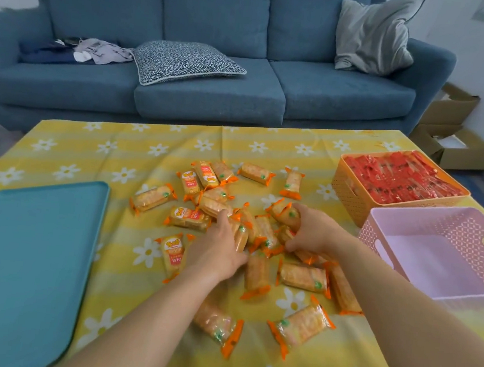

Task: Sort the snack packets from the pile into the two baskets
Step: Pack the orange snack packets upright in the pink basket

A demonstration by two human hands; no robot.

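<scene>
Several orange cracker packets (304, 276) lie scattered in a pile at the middle of the table. My left hand (217, 248) reaches into the pile, its fingers curled round a packet (240, 234). My right hand (310, 230) grips a packet (283, 212) at the pile's right side. An orange basket (348, 192) at the far right is full of red packets (396, 176). In front of it stands a pink basket (377, 233) with nothing inside.
A teal tray (30, 252) lies flat on the left of the yellow flowered tablecloth (92, 146). Behind the table is a blue sofa (213, 93) with cushions. Cardboard boxes (454, 149) sit on the floor at the far right.
</scene>
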